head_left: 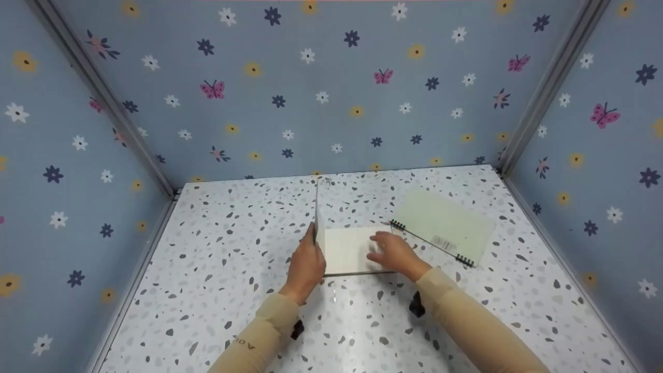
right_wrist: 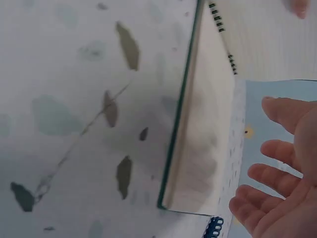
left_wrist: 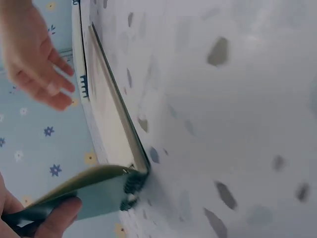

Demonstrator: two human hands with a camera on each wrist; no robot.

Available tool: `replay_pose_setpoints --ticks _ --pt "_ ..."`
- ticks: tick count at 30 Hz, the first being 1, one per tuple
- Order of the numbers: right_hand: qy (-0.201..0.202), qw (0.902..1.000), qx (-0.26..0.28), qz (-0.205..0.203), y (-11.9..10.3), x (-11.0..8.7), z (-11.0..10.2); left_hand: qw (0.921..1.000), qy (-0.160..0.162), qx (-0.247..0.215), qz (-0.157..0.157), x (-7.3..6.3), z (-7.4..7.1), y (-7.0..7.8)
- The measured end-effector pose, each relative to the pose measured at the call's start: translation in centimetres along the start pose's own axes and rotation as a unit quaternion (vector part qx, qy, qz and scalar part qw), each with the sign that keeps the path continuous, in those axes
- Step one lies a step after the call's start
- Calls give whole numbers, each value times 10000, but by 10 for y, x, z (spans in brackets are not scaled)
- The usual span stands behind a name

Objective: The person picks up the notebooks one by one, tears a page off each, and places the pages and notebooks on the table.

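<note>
An open spiral notebook (head_left: 352,251) lies on the table, its cream page facing up. Its raised cover (left_wrist: 99,196), green on the outside, stands nearly upright at the left side. My left hand (head_left: 304,267) grips that cover, with the thumb (left_wrist: 62,215) pressed on the green face in the left wrist view. Over the right part of the page hovers my right hand (head_left: 396,255), fingers spread and relaxed, holding nothing. The right wrist view shows this hand (right_wrist: 282,188) apart from the thick page block (right_wrist: 198,144).
A second notebook (head_left: 448,223), pale green with black rings and a barcode, lies at an angle to the right, close to the open one. The speckled table (head_left: 222,248) is bounded by flower-patterned walls (head_left: 321,77) at the back and both sides.
</note>
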State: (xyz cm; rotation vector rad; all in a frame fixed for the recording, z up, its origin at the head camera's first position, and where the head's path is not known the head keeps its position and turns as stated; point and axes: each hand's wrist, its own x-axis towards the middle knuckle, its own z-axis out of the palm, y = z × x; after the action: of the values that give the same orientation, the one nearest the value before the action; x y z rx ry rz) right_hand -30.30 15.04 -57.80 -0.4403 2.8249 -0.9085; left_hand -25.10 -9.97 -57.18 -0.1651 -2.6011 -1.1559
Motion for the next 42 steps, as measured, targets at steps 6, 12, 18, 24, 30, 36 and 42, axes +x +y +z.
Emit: replay_pose_setpoints --ticks 6,12,18,24,30,36,42 --pt "-454 9965 -686 -129 8 -3 12 9993 53 -208 -314 -6 -14 -20" --pt "-522 9944 -908 -161 10 -4 17 9953 426 -358 -793 -10 -30 -38" --pt "-642 9937 -921 -31 10 -5 17 9761 1178 -1192 -1387 -8 -62 -53" --pt "-582 9928 -1043 -53 12 -5 17 9728 1181 -1145 -1630 4 -99 -67" --pt "-646 9923 -1053 -15 13 -5 15 9809 212 40 -1935 14 -115 -82" --pt "-693 9933 -922 38 11 -6 13 9695 -602 1247 -2023 14 -111 -100" --pt "-692 9931 -946 -20 11 -8 14 9473 -925 2381 -1933 17 -98 -100"
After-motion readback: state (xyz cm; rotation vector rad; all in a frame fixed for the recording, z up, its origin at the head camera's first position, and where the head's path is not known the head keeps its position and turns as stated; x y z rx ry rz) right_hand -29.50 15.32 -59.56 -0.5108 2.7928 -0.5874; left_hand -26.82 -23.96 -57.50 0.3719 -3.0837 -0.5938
